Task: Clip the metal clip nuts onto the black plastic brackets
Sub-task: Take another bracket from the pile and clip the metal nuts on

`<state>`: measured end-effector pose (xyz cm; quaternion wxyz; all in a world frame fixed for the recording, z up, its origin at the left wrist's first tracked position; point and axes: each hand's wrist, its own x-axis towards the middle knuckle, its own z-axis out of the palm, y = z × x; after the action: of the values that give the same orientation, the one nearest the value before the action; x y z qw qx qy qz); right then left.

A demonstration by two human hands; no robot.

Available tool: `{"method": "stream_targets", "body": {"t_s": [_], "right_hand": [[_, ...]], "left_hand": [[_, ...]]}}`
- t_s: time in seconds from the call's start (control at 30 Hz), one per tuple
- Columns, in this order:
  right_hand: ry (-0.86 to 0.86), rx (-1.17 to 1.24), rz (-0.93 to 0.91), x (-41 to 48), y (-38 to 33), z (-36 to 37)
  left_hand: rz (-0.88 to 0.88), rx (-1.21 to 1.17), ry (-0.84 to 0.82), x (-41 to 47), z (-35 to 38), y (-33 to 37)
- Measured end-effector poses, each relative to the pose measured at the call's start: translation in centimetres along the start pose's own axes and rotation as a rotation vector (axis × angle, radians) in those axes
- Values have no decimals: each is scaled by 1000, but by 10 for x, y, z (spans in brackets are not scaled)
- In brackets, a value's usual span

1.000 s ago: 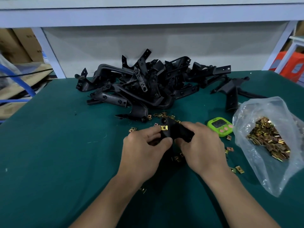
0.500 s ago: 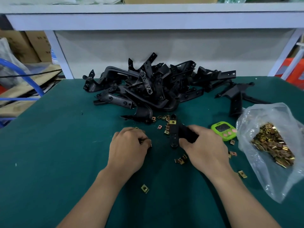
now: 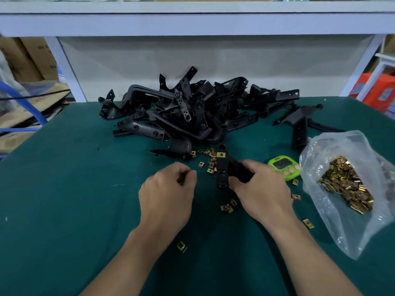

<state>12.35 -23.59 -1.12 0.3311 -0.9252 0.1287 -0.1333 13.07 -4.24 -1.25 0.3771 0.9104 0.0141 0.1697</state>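
Head view: right hand point(image 3: 263, 189) grips bracket point(image 3: 222, 170); left hand point(image 3: 167, 190) curled, contents unclear.

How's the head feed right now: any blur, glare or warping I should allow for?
Head view: light even, shadows faint; the wide lens bows the shelf; the fingertips of the left hand are smeared, so anything they hold is unreadable; the bag has mild glare, its clip nuts readable; the bracket pile merges into a dark mass.
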Motion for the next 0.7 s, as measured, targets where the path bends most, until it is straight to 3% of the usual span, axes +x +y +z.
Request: {"method": "stream_targets", "body": {"t_s": [0.07,0.23,0.5,0.7], "right_hand": [[-6,-9,-12,-1,-1,0],[-35,-7,-34,-3,-2,0],[-43,-10,-59,-3,-1,0],[-42,5,-52,-4,-2,0]], "left_hand": [[-74,-173,-103,-2,5,3],[-50,-328,-243,-1,6,3],[-19,-402,-134,-1,9,2],[-129,-446,-206,1,7,1]]}}
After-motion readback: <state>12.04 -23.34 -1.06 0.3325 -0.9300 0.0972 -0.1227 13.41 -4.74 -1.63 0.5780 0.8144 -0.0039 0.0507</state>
